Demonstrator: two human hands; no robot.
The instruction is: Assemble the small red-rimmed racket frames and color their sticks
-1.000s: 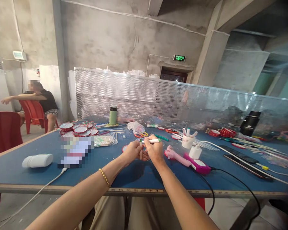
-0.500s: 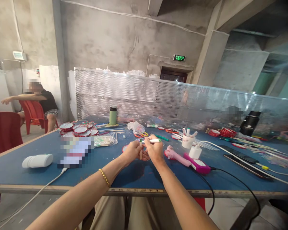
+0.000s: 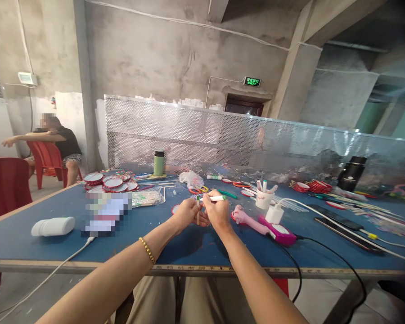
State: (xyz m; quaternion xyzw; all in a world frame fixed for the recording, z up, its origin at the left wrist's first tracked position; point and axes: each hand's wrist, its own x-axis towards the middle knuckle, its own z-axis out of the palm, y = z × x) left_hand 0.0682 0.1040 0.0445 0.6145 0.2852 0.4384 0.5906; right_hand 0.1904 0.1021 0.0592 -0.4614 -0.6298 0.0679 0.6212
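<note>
Both of my hands are close together over the blue table. Pinched in my left hand (image 3: 185,215) is a flat wooden craft stick (image 3: 198,218), held upright, with green at its top end. My right hand (image 3: 219,213) grips a white marker (image 3: 217,198) with a green end, its tip side pointing left at the green top of the stick. Whether the tip touches the wood is too small to tell. A red-rimmed disc (image 3: 175,209) lies partly hidden behind my left hand.
To the right are a pink glue-gun-like tool (image 3: 248,219), a magenta power strip (image 3: 281,233) and a cup of markers (image 3: 263,198). Leftward lie a blurred phone (image 3: 108,216), a white bottle (image 3: 53,227) and stacked red-rimmed discs (image 3: 113,182). A green thermos (image 3: 159,164) stands behind; someone sits far left.
</note>
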